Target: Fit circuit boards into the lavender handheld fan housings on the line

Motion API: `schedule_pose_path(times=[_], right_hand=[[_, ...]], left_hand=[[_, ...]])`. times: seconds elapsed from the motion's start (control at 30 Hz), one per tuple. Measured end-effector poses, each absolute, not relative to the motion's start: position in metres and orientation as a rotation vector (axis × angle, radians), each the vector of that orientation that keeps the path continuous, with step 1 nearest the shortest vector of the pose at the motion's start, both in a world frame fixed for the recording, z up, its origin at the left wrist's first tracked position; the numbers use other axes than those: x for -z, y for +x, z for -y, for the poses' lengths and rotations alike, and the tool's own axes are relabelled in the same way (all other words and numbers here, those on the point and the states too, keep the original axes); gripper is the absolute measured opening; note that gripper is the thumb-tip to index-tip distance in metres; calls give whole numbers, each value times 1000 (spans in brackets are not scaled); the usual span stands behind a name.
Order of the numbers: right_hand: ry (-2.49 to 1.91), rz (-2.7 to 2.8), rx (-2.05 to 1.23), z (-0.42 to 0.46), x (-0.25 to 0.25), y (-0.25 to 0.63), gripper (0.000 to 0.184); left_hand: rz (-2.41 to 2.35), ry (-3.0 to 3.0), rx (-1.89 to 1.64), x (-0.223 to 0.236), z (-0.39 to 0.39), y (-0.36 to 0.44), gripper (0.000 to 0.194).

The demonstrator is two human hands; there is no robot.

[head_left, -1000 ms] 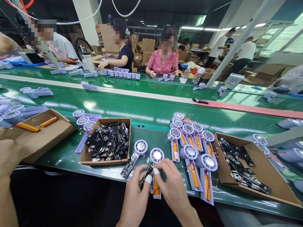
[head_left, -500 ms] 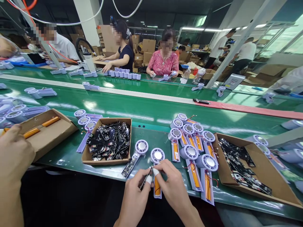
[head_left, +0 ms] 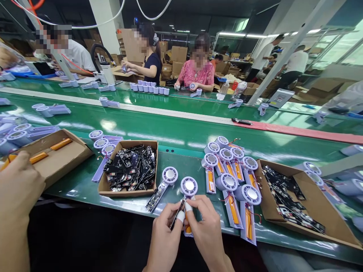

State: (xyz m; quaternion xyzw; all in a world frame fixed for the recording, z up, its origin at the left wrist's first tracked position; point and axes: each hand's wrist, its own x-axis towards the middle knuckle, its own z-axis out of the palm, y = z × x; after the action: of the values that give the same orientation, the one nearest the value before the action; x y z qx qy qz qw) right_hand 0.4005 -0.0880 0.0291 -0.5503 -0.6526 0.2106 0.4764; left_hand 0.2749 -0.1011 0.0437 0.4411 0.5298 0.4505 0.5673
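Observation:
My left hand (head_left: 166,236) pinches a thin black circuit board (head_left: 177,214), thumb tip wrapped in white tape. My right hand (head_left: 204,226) is closed on the handle of a lilac fan half-shell (head_left: 189,186) with an orange battery, its taped fingertip meeting the board. The shell lies at the near edge of the green conveyor belt (head_left: 181,132). Just left of it lies another fan shell (head_left: 167,177) with a board fitted in its handle.
An open carton of black circuit boards (head_left: 129,168) sits to the left, a second carton (head_left: 297,196) to the right. Several fan shells with orange batteries (head_left: 229,170) lie between. A neighbour's hand (head_left: 17,189) is at far left near a carton (head_left: 53,158). Workers sit across the belt.
Both hands drew slightly nearer to me with the board and shell handle. The neighbour's hand at far left rose higher into view.

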Motion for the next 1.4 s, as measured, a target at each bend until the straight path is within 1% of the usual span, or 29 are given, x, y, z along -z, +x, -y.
schedule_pose_path(times=[0.07, 0.23, 0.33, 0.4, 0.53, 0.67, 0.73, 0.83, 0.9, 0.97, 1.0, 1.07, 1.17, 1.3, 1.4], right_hand=[[-1327, 1610, -556, 87, -29, 403, 13], [-1336, 1636, -936, 75, -36, 420, 11], [-1309, 1675, -1079, 67, -46, 429, 18], [-1266, 1727, -1146, 64, -53, 431, 20], [-1265, 1745, -1141, 63, -61, 426, 20], [-1292, 1718, -1097, 67, -54, 430, 21], [-1373, 1660, -1069, 72, -49, 439, 23], [-1623, 1443, -1060, 81, -44, 450, 30], [-1712, 1308, -1208, 87, -41, 450, 38], [-1662, 1246, -1398, 90, -37, 445, 45], [-1617, 1233, -1448, 90, -34, 442, 45], [-1569, 1241, -1432, 89, -29, 437, 38], [-1570, 1311, -1273, 85, -28, 437, 27], [-1516, 1388, -990, 82, -43, 432, 25], [-1428, 1425, -938, 82, -52, 421, 26]], left_hand=[[-1267, 1128, -1036, -44, 100, 272, 23], [-1260, 1159, -928, -53, 92, 261, 23], [-1213, 1129, -899, -59, 86, 255, 20], [-1180, 1132, -895, -60, 83, 253, 17], [-1137, 1157, -884, -59, 80, 252, 12], [-1138, 1187, -819, -61, 79, 250, 10], [-1224, 1252, -741, -61, 81, 247, 15], [-1373, 1372, -640, -57, 85, 242, 33], [-1395, 1446, -573, -55, 88, 240, 43], [-1398, 1549, -527, -52, 90, 240, 47], [-1401, 1615, -522, -51, 91, 240, 47], [-1397, 1745, -529, -51, 91, 242, 47], [-1419, 1870, -469, -52, 90, 243, 53], [-1511, 2056, -332, -53, 90, 244, 60], [-1537, 2213, -242, -53, 93, 247, 66]])
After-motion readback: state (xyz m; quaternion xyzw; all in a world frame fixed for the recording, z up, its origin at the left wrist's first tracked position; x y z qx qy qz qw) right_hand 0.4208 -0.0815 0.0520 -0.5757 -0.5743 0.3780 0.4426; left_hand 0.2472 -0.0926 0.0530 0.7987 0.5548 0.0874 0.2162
